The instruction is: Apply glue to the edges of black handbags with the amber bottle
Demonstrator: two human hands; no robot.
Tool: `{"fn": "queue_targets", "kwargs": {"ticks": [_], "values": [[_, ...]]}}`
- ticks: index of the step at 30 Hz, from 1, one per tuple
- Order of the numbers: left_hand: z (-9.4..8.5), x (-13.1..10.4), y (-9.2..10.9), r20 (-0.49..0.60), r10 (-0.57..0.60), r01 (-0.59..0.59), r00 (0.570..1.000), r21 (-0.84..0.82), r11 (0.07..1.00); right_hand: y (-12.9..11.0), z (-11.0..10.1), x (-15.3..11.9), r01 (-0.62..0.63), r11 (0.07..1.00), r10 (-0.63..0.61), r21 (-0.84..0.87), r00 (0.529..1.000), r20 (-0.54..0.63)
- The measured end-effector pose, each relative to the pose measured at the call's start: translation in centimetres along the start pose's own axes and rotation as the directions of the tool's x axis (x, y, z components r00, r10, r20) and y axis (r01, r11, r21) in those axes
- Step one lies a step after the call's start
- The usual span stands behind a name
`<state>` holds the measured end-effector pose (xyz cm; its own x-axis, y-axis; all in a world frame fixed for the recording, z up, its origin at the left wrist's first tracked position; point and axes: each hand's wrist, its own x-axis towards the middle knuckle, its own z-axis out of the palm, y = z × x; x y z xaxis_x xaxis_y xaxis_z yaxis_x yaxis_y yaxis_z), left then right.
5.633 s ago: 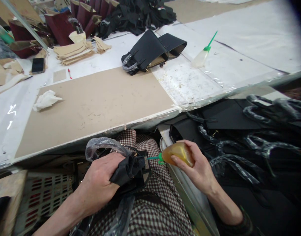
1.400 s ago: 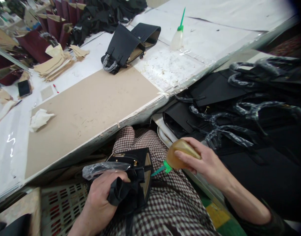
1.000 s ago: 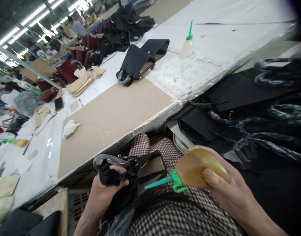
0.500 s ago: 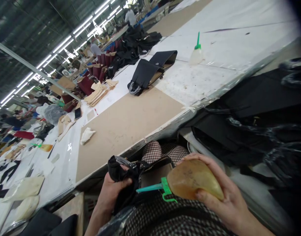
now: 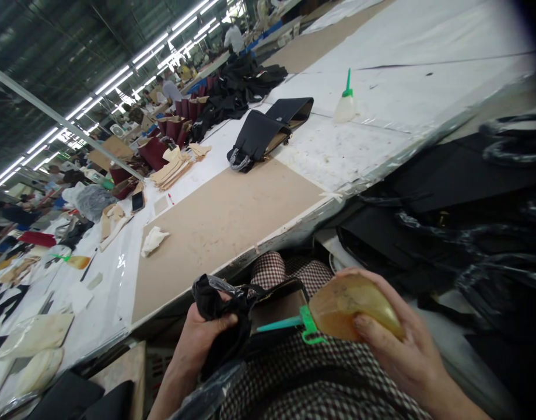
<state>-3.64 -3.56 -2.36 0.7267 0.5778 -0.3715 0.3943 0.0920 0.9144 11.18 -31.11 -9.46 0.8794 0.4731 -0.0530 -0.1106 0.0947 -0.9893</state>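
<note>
My right hand (image 5: 394, 338) is wrapped round a squeeze bottle (image 5: 353, 306) of amber liquid, which lies nearly level. Its green collar and long teal nozzle (image 5: 280, 324) point left, over the black bag on my lap. My left hand (image 5: 202, 332) grips bunched black fabric (image 5: 224, 344) at the left end of the black bag (image 5: 279, 303), whose brown inside shows between my hands. The nozzle tip ends a little right of the bunched fabric; whether it touches the bag I cannot tell.
Ahead is a long table with a brown board (image 5: 233, 204). On the table are two black bags (image 5: 261, 134), a white bottle with a green nozzle (image 5: 346, 105), a crumpled white cloth (image 5: 154, 240) and beige pieces (image 5: 171, 169). Black bags (image 5: 425, 233) lie at right. People work far back.
The amber bottle and my right hand have shifted slightly right, so the nozzle tip is farther from my left hand. My left hand keeps its hold on the fabric. The view has shifted slightly.
</note>
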Motion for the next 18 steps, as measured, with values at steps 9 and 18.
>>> {"fn": "queue_targets", "kwargs": {"ticks": [9,18], "values": [[0.5,-0.4,0.2,0.007,0.014,-0.014,1.0,0.041,0.999,-0.5,1.4,0.2,0.034,0.999,-0.034,0.004,0.998,0.051],[0.5,0.4,1.0,0.041,0.345,-0.305,0.938,0.574,0.76,-1.6,0.6,0.7,-0.124,0.931,0.216,0.342,0.945,-0.244]]}}
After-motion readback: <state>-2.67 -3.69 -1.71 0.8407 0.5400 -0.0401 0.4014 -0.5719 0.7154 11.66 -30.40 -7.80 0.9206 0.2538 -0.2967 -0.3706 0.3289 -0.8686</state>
